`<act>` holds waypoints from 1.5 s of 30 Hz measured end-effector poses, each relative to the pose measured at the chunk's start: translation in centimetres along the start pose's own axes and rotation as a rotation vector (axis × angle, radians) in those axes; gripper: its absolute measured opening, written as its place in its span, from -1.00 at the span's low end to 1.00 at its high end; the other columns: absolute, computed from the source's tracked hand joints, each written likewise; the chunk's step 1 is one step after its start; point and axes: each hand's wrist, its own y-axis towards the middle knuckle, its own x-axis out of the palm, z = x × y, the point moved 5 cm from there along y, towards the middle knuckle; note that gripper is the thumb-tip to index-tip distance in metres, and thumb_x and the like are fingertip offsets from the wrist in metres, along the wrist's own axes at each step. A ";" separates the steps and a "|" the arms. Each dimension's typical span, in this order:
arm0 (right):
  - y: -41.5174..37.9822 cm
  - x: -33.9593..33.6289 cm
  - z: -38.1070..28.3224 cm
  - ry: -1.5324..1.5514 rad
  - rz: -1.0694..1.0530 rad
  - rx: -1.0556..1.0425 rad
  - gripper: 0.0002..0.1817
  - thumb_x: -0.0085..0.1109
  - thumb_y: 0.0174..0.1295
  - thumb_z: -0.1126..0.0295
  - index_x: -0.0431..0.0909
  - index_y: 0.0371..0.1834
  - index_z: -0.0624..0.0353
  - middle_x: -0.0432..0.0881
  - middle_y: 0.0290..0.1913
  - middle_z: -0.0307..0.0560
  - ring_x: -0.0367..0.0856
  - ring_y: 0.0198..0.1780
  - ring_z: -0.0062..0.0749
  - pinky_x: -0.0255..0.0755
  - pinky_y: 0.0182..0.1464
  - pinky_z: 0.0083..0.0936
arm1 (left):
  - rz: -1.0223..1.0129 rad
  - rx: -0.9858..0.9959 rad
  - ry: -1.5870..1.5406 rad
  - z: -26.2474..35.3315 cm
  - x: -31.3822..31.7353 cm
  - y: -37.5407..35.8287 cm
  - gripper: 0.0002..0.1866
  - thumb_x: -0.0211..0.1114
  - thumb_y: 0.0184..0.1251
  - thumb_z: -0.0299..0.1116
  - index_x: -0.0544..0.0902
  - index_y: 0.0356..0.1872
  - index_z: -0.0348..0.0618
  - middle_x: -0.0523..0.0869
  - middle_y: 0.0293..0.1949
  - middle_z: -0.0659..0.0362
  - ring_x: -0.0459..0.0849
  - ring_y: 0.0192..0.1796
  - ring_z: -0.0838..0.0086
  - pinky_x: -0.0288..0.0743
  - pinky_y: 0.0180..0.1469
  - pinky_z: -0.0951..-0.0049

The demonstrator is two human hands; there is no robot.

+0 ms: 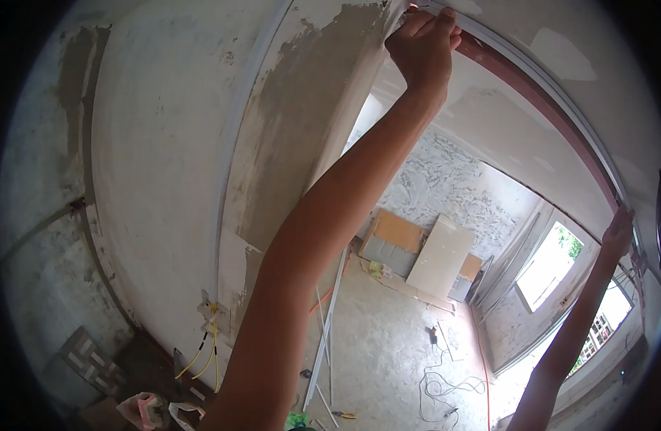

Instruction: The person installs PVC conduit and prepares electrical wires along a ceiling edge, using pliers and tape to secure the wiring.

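Note:
A long white strip [553, 82] runs along the top of a wall opening, beside a reddish-brown beam [531, 93]. At the upper left corner of the opening, my left hand [425, 44] is raised with its fingers closed on the strip's near end. Farther along, my right hand [617, 231] grips the strip toward its other end; its fingers show only in part. Both arms stretch upward, and the strip looks curved in this wide view.
Patchy plastered wall [165, 144] stands at left, with yellow wires [214, 334] hanging from a box. Beyond the opening, boards [441, 255] lean on the far wall. A cable [445, 388], pliers [345, 414] and long metal strips [323, 352] lie low down. Windows [553, 266] are at right.

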 end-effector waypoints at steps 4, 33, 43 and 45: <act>-0.9 0.5 -2.7 -0.323 -0.059 -0.078 -0.50 -0.05 0.42 0.30 0.26 0.26 0.50 0.50 0.16 0.23 0.51 0.20 -0.26 0.39 0.26 -0.51 | 0.007 0.004 0.025 1.6 0.2 -0.9 -0.88 0.32 0.18 -0.51 0.59 -0.50 -0.31 0.68 -0.48 0.13 0.68 -0.41 0.52 0.64 -0.31 0.52; -1.5 1.0 -4.7 0.454 0.240 0.310 -0.49 0.07 0.37 0.27 0.33 0.16 0.55 0.47 0.15 0.24 0.50 0.18 -0.26 0.48 0.23 -0.57 | -0.041 0.020 -0.182 0.3 0.0 0.0 -0.90 0.22 0.26 -0.66 0.56 -0.23 -0.49 0.64 -0.28 0.06 0.65 -0.21 0.42 0.66 -0.07 0.45; -2.5 1.7 -7.7 -0.483 0.268 -0.069 -0.61 -0.02 0.41 0.21 0.48 0.07 0.35 0.63 -0.08 0.02 0.59 0.00 -0.40 0.53 0.01 -0.58 | 0.031 -0.095 -0.099 -1.8 -0.5 0.5 -0.95 0.29 0.27 -0.54 0.62 -0.31 -0.31 0.66 -0.33 0.17 0.67 -0.26 0.50 0.65 -0.12 0.48; -3.9 3.0 -11.4 -1.059 0.231 -0.218 -0.64 -0.04 0.42 0.21 0.53 0.04 0.28 0.64 -0.09 0.02 0.61 -0.04 -0.38 0.52 -0.06 -0.53 | 0.018 -0.087 -0.092 -1.8 -0.7 0.6 -0.93 0.31 0.27 -0.50 0.63 -0.31 -0.29 0.67 -0.34 0.17 0.67 -0.26 0.49 0.64 -0.14 0.49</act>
